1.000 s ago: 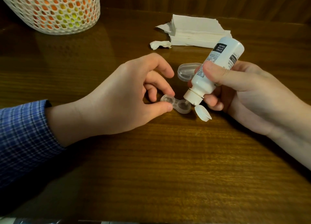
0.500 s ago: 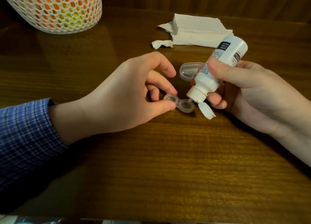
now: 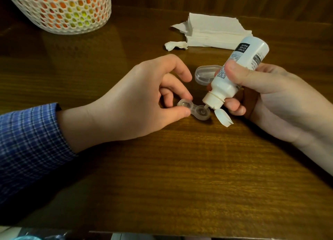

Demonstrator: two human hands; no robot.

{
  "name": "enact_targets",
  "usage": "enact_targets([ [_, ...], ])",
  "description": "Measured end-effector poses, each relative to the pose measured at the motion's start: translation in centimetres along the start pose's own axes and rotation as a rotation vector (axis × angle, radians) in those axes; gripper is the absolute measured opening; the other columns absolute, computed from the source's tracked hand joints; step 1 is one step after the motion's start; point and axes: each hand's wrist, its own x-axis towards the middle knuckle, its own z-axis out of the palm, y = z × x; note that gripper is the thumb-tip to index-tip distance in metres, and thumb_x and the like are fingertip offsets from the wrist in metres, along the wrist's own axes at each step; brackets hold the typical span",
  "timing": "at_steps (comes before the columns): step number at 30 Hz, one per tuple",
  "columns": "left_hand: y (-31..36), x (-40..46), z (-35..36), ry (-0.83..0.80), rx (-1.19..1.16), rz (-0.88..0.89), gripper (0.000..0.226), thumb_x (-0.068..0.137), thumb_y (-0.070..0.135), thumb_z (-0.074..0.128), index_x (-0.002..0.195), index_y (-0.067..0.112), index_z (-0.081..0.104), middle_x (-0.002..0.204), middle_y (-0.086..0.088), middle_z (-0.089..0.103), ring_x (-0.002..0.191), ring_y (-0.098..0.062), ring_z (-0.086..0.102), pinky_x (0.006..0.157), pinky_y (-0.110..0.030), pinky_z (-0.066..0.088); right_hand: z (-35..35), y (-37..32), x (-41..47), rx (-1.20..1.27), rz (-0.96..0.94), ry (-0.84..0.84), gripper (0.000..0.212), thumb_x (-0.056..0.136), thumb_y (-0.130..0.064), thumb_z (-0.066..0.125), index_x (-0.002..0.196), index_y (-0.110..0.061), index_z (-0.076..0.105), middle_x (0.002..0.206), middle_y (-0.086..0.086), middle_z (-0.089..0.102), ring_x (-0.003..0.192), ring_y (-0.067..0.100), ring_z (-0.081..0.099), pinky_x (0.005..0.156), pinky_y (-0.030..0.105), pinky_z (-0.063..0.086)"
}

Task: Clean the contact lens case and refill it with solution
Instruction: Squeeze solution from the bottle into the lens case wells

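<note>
A clear two-well contact lens case (image 3: 195,110) lies open on the wooden table (image 3: 180,167). My left hand (image 3: 137,102) pinches its left well between thumb and middle finger. My right hand (image 3: 266,97) grips a white solution bottle (image 3: 234,77), tilted nozzle-down, its tip just over the right well. The bottle's flip cap (image 3: 223,118) hangs open beneath the neck. A clear oval lid (image 3: 204,74) lies on the table just behind the bottle, partly hidden by it.
A stack of white paper napkins (image 3: 214,32) sits at the back, with a crumpled scrap (image 3: 175,46) beside it. A white mesh basket (image 3: 64,9) with orange and yellow contents stands at the back left. The table's front edge (image 3: 162,233) runs along the bottom.
My right hand has tilted the bottle and brought its nozzle down to the case's right well. My left hand has kept its pinch on the left well.
</note>
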Motion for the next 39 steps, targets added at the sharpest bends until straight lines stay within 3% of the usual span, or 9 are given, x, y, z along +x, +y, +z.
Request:
enact_targets([
  [17, 0.06, -0.03, 0.03, -0.005, 0.007, -0.007, 0.050, 0.078, 0.031, 0.084, 0.121, 0.024, 0.059, 0.097, 0.017, 0.076, 0.076, -0.006, 0.071, 0.064, -0.013, 0.055, 0.06, -0.14, 0.02, 0.011, 0.013, 0.010, 0.029, 0.081, -0.033, 0.071, 0.101, -0.011, 0.068, 0.080, 0.004, 0.070, 0.052, 0.009, 0.055, 0.043, 0.017, 0.044],
  [28, 0.11, -0.02, -0.01, 0.000, -0.019, -0.007, 0.050, 0.076, 0.035, 0.080, 0.121, 0.022, 0.060, 0.095, 0.016, 0.077, 0.076, -0.007, 0.072, 0.063, -0.014, 0.056, 0.17, -0.37, 0.27, 0.062, 0.058, 0.092, 0.045, 0.078, -0.041, 0.072, 0.109, -0.010, 0.064, 0.073, 0.000, 0.069, 0.052, 0.007, 0.056, 0.046, 0.016, 0.047],
  [39, 0.02, 0.02, 0.08, -0.008, 0.000, 0.008, 0.050, 0.077, 0.034, 0.082, 0.120, 0.022, 0.061, 0.096, 0.016, 0.076, 0.077, -0.007, 0.071, 0.062, -0.010, 0.052, 0.23, -0.35, 0.09, 0.008, 0.056, 0.044, 0.046, 0.080, -0.034, 0.070, 0.116, -0.005, 0.062, 0.077, 0.002, 0.071, 0.056, 0.010, 0.055, 0.046, 0.018, 0.046],
])
